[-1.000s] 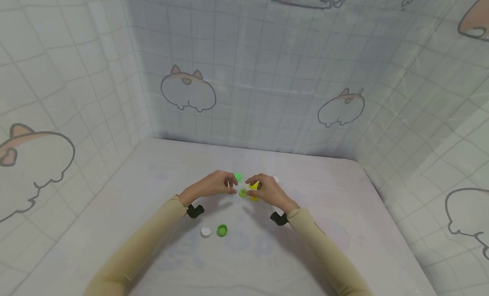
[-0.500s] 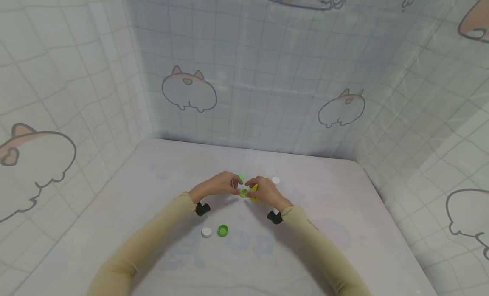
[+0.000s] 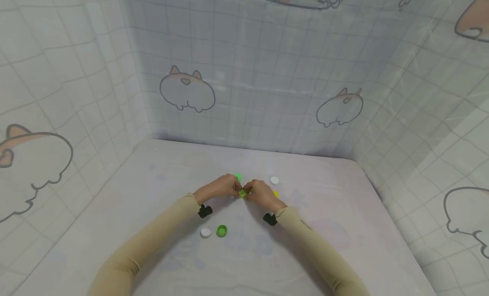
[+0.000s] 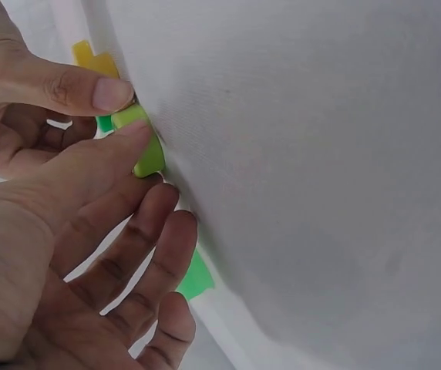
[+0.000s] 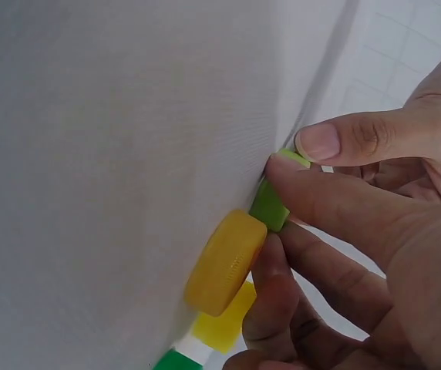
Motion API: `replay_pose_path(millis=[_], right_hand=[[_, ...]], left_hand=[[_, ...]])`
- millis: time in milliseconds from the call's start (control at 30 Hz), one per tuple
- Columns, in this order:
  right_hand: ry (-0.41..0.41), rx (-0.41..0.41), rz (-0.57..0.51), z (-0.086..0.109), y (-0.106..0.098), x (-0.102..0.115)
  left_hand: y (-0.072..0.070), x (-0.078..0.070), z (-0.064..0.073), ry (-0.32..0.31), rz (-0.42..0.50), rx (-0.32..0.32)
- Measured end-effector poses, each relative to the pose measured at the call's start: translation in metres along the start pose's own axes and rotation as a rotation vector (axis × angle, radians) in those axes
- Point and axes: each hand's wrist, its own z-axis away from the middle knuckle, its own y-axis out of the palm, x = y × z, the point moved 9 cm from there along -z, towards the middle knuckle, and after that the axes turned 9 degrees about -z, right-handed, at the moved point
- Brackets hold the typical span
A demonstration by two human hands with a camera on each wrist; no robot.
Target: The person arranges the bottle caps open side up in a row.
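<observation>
A small light-green cap [image 3: 242, 193] lies on the table between both hands. My left hand [image 3: 221, 187] pinches it from the left; in the left wrist view the thumb lies over the light-green cap [image 4: 152, 156], while the other fingers stay loosely bent. From the other side my right hand [image 3: 263, 195] pinches the same cap, its thumb and finger on the edge of the green cap [image 5: 269, 206] in the right wrist view. Close to the right fingers stands a yellow-orange cap [image 5: 227, 266]. Fingers hide much of the green cap.
Behind the hands are a bright green piece [image 3: 238, 176] and a white cap [image 3: 274, 180]. A yellow piece [image 3: 275, 194] shows beside the right hand. Nearer the person lie another white cap [image 3: 206, 232] and a green cap [image 3: 222, 231]. Patterned curtains [image 3: 244, 96] surround the table.
Both hands have moved inward and their fingers have come together on the light-green cap. The right hand's shift left uncovers the yellow piece and the rear white cap.
</observation>
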Motion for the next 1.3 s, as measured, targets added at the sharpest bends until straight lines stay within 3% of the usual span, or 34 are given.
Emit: replay_pose_path(millis=[400,633,1067,1300], right_hand=[[0.013,0.005,-0.001,0.002,0.004,-0.003],[0.029,0.016,-0.046,0.006,0.004,0.000],[0.065,0.066,-0.099,0.011,0.007,0.011],[0.025,0.073,-0.061,0.014,0.010,0.019]], left_hand=[[0.002,0.000,0.003,0.007,0.039,-0.026],[0.001,-0.003,0.006,0.053,0.041,-0.057],[-0.009,-0.009,0.026,0.069,0.085,-0.092],[-0.012,-0.009,0.034,0.080,0.099,-0.112]])
